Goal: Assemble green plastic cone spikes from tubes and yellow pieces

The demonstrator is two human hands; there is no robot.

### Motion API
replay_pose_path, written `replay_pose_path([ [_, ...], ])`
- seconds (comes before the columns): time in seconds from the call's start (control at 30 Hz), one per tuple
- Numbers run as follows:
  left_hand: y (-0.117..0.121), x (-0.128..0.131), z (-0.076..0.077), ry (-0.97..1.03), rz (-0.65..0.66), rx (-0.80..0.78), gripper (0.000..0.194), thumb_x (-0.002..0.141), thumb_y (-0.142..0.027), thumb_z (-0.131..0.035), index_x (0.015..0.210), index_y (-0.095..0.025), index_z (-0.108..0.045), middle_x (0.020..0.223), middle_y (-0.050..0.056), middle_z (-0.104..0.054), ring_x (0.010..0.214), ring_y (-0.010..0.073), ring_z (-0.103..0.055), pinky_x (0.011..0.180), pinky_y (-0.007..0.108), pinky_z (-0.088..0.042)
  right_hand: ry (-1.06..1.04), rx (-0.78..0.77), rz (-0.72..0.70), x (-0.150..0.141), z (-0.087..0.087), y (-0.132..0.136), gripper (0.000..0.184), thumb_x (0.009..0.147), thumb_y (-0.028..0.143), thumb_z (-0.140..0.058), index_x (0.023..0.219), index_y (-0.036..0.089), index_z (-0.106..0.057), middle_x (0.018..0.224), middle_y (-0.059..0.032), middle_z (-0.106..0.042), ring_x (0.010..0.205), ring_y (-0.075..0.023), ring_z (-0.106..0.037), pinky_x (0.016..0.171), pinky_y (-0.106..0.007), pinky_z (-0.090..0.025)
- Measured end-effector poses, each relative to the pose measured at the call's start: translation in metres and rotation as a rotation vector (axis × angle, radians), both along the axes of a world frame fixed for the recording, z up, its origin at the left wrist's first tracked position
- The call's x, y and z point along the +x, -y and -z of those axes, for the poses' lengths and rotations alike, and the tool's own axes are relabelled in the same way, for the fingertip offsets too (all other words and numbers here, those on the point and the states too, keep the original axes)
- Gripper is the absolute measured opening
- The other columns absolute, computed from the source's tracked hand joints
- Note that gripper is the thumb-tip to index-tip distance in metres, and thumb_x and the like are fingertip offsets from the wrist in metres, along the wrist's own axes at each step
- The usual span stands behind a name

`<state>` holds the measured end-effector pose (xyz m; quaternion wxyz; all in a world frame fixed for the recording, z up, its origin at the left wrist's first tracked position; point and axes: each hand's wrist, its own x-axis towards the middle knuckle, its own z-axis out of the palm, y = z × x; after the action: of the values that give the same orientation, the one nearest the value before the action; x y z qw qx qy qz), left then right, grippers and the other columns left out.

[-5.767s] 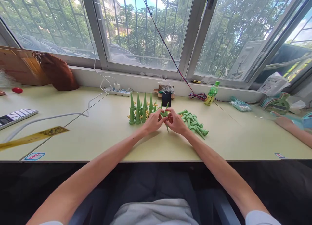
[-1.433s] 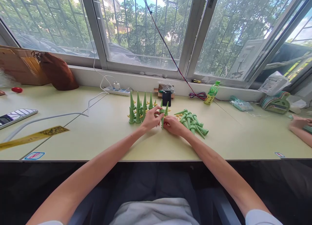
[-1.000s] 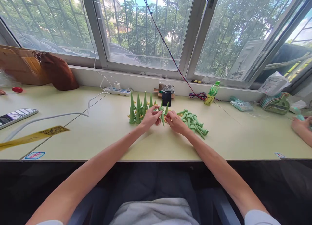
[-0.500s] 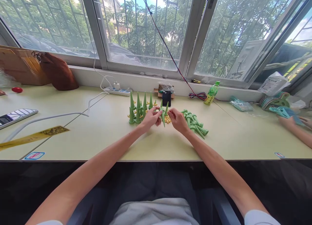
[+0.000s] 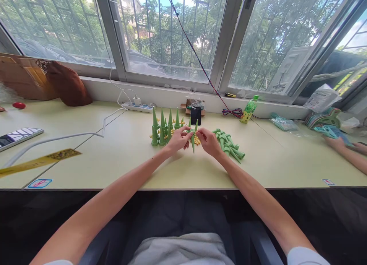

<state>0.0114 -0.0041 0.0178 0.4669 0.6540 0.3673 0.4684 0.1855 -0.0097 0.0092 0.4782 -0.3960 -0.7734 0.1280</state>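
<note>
My left hand (image 5: 178, 140) is closed around a green plastic watering spike (image 5: 193, 143), its pointed end down toward me. My right hand (image 5: 208, 139) pinches close against the spike's upper part; whatever sits between these fingertips is too small to make out. To the left stand several assembled green spikes (image 5: 162, 133) in rows, points up, with yellow pieces at their sides. Small yellow valve-like pieces (image 5: 197, 141) lie in a pile behind and between my hands. Right of my right hand is a heap of loose green spikes (image 5: 229, 143).
A green drink bottle (image 5: 249, 109), a black phone-like object (image 5: 195, 116) and a power strip (image 5: 139, 107) stand along the back. A white cable (image 5: 86, 134) crosses the left side. Another person's hands (image 5: 336, 143) hold blue-green items at far right.
My right hand has come slightly left, its fingertips now against the spike. The spike's point has swung slightly right and down. My left hand keeps its hold.
</note>
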Motion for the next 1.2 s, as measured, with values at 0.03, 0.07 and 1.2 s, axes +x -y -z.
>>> replay_pose_path([
  [0.03, -0.0002, -0.0001, 0.0005, -0.006, 0.007, 0.012, 0.034, 0.085, -0.044, -0.068, 0.098, -0.018, -0.051, 0.053, -0.007, -0.054, 0.035, 0.0086, -0.050, 0.033, 0.018, -0.035, 0.000, 0.007, -0.004, 0.0000, 0.0003, -0.0002, 0.030, 0.097, 0.041, -0.044, 0.080, 0.019, -0.054, 0.069, 0.0006, -0.052, 0.061, -0.0125, -0.043, 0.061, -0.025, -0.035],
  [0.07, -0.0005, -0.0003, 0.0011, -0.011, 0.013, 0.021, 0.034, 0.084, -0.045, -0.069, 0.098, -0.018, -0.051, 0.053, -0.007, -0.054, 0.036, 0.0086, -0.050, 0.033, 0.018, -0.035, -0.002, 0.012, -0.006, 0.0000, 0.0005, -0.0004, 0.030, 0.097, 0.041, -0.044, 0.080, 0.019, -0.054, 0.068, 0.0008, -0.052, 0.061, -0.0123, -0.042, 0.061, -0.025, -0.035],
  [1.2, 0.0025, -0.0032, 0.0013, -0.198, -0.019, 0.124, 0.029, 0.088, -0.045, -0.062, 0.097, -0.018, -0.054, 0.050, -0.005, -0.054, 0.037, 0.0090, -0.047, 0.036, 0.020, -0.038, 0.022, -0.021, -0.016, 0.0006, 0.0050, -0.0043, 0.031, 0.094, 0.044, -0.049, 0.079, 0.018, -0.056, 0.063, 0.0025, -0.051, 0.055, -0.0110, -0.039, 0.056, -0.024, -0.033],
])
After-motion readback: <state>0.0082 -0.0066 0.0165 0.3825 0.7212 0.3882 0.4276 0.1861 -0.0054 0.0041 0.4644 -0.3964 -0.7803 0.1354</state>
